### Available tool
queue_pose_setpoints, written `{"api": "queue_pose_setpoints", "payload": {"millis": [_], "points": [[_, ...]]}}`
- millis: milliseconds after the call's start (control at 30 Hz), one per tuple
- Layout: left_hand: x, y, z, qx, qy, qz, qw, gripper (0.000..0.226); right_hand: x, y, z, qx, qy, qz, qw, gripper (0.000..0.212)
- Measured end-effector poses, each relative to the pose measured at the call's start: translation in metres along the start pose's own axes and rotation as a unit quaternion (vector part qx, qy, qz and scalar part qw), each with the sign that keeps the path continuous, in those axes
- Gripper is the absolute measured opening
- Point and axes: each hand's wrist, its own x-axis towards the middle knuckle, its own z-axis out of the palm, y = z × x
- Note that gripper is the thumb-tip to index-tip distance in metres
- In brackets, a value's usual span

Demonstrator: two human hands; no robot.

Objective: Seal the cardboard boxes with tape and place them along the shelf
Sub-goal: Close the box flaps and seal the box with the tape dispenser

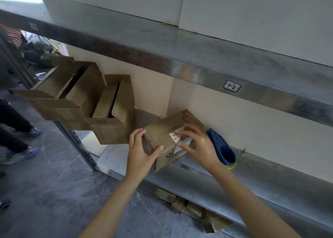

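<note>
The left hand [142,147] grips the box [162,127]; the right hand [196,144] lies spread on top. The dispenser [222,147] sits just to its right.

Arms extended, left hand [142,147] curled in grip, right hand [200,145] fingers [193,132] spread

Not much to see on the person tbh. The left arm [115,201] at about 7 o'clock and the right arm [248,198] at 5 are both bare right to the frame edge. The left hand [141,152] and right hand [200,145] are ungloved, with a short, neatly trimmed thumbnail on the left.
</note>
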Motion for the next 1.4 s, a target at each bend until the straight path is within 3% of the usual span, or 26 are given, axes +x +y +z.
{"api": "queue_pose_setpoints", "payload": {"millis": [67, 200, 400, 533, 733, 933, 1133, 1400], "points": [[0.001, -0.006, -0.005, 0.001, -0.017, 0.005, 1.000, 0.075, 0.004, 0.013, -0.009, -0.029, 0.010, 0.042, 0.999, 0.048], [0.004, -0.012, -0.011, -0.021, -0.055, 0.000, 0.998, 0.074, 0.004, 0.028, -0.018, -0.025, -0.063, 0.147, 0.987, 0.066], [0.032, -0.010, -0.014, -0.059, -0.108, -0.035, 0.992, 0.074, -0.007, 0.023, -0.011, -0.001, 0.002, 0.131, 0.991, 0.059], [0.052, -0.002, -0.008, 0.000, -0.090, -0.004, 0.996, 0.065, -0.017, 0.019, -0.008, -0.024, 0.033, 0.141, 0.989, 0.064], [0.066, 0.002, 0.012, 0.069, -0.060, 0.023, 0.996, 0.063, -0.003, 0.024, -0.009, -0.118, 0.101, 0.115, 0.981, 0.039], [0.066, -0.004, 0.020, 0.052, -0.098, 0.045, 0.993, 0.068, 0.012, 0.029, 0.001, -0.004, -0.015, 0.161, 0.987, 0.071], [0.069, -0.006, 0.021, 0.049, -0.117, 0.048, 0.991, 0.069, 0.012, 0.030, 0.004, 0.063, -0.006, 0.188, 0.980, 0.081], [0.077, 0.000, 0.012, 0.160, -0.133, 0.087, 0.974, 0.072, 0.010, 0.026, 0.002, 0.077, 0.012, 0.197, 0.977, 0.085]]}}
